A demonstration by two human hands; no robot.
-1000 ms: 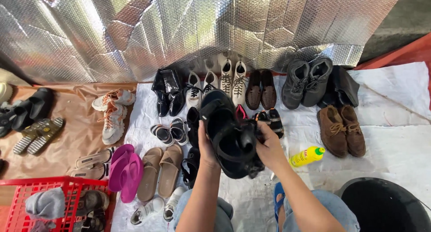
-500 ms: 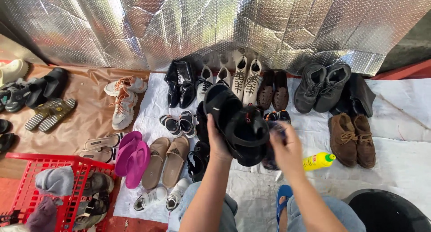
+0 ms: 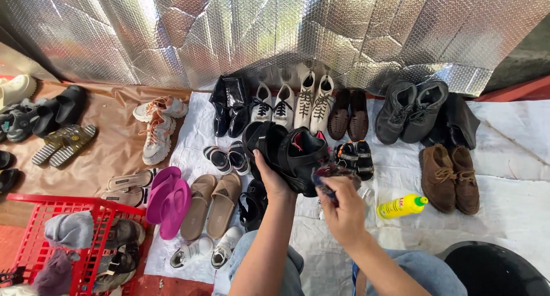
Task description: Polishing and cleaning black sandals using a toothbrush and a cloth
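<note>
1. Left hand [image 3: 274, 178] is closed around a black shoe [image 3: 301, 158], lifted off the ground and tilted so its side faces the right hand. Held up like this, the upper is within reach and clear of the pairs below.
2. Right hand [image 3: 342, 207] is pinched narrow on a small dark object [image 3: 329, 175], probably a cloth or brush; it is blurred, so its kind cannot be told. The object is pressed against the shoe's near side.
3. The held shoe sits mid-frame, above the white sheet [image 3: 515, 193] and just in front of the row of lace-up pairs.
4. A yellow bottle [image 3: 401, 206] lies on its side on the sheet, just right of the right hand, within easy reach.
5. Footwear is laid out in pairs, toes mostly pointing towards the silver foil backdrop [image 3: 286, 32], so each pair reads as a unit: white high-top boots [image 3: 312, 101], brown woven shoes [image 3: 348, 114], grey trainers [image 3: 412, 110], brown suede shoes [image 3: 450, 178].
6. Nearer the left: magenta flip-flops [image 3: 166, 198] and tan slides [image 3: 211, 204], side by side on the sheet's edge.
7. A red plastic basket [image 3: 34, 238] at lower left holds loose shoes and grey cloth, unsorted, apart from the paired layout.
8. A black bucket [image 3: 492, 270] stands at lower right beside the person's knee.
</note>
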